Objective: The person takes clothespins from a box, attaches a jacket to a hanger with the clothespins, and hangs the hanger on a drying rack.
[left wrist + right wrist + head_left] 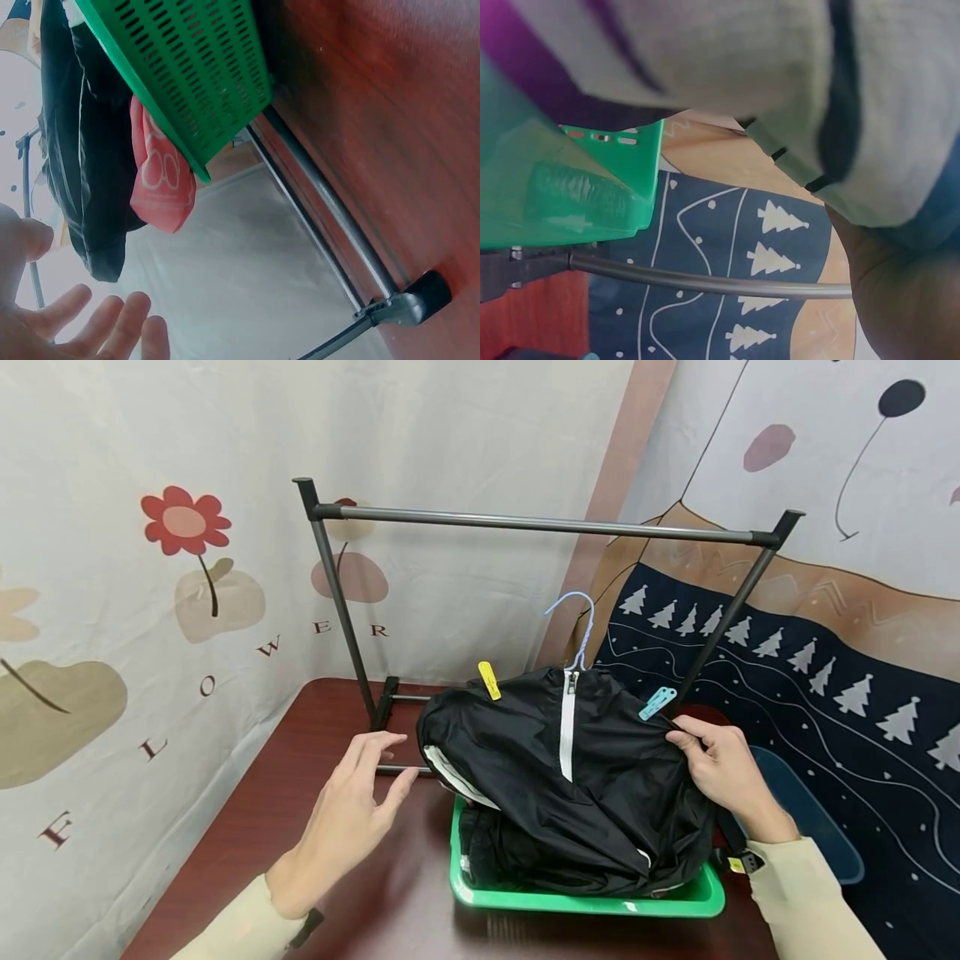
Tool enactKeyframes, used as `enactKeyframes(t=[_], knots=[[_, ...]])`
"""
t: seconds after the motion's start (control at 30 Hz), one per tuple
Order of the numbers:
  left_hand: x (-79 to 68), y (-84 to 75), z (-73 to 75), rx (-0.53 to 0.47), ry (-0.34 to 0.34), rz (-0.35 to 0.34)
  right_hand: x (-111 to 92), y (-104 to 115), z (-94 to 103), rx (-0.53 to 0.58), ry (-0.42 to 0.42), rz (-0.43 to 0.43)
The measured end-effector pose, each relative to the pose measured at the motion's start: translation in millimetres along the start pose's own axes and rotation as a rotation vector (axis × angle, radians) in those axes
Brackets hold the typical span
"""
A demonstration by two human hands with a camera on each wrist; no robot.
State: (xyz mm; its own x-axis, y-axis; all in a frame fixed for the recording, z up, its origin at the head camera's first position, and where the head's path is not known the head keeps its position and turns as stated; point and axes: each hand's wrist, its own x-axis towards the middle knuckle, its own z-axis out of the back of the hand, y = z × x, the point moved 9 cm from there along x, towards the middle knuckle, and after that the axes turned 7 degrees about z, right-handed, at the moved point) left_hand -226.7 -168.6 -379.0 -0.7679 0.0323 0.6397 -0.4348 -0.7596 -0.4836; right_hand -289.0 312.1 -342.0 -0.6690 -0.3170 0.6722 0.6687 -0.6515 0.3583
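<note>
A black jacket (517, 743) with a white zip strip hangs on a pale blue hanger (588, 631), its lower part bunched over a green basket (585, 903). A yellow clip (489, 681) sits on its left shoulder, a light blue clip (658, 703) on its right. Just below the blue clip, my right hand (723, 768) pinches the jacket's edge between thumb and fingers. My left hand (341, 818) is held apart from the jacket's left side, fingers spread and holding nothing. In the left wrist view, those fingers (112, 319) show below the dark cloth.
Behind the basket stands a grey metal rack with a horizontal bar (525, 520) on two slanted posts. A blue translucent container (813, 822) lies beyond my right hand. Red cloth (165, 184) hangs over the basket's edge. All this is around a dark red table (247, 852).
</note>
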Motion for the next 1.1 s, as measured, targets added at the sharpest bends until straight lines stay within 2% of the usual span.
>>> enactKeyframes(t=[0.17, 0.37, 0.63, 0.9, 1.1], knots=[[-8.1, 2.0, -7.5, -0.001, 0.037, 0.043, -1.5, -0.1, 0.7, -0.013, -0.016, 0.002], [-16.4, 1.0, -18.9, -0.002, 0.084, 0.062, -2.7, -1.1, 1.2, -0.014, -0.017, -0.010], [-26.3, -3.7, -42.9, -0.033, 0.216, 0.102, -3.8, -4.3, 1.9, -0.025, -0.016, -0.021], [-34.8, -6.7, -67.1, -0.033, 0.334, 0.194, -4.4, -3.5, 1.6, -0.021, -0.026, -0.032], [-37.7, -10.3, -80.7, -0.107, 0.393, 0.284, -6.0, -4.7, 1.8, -0.029, -0.030, -0.035]])
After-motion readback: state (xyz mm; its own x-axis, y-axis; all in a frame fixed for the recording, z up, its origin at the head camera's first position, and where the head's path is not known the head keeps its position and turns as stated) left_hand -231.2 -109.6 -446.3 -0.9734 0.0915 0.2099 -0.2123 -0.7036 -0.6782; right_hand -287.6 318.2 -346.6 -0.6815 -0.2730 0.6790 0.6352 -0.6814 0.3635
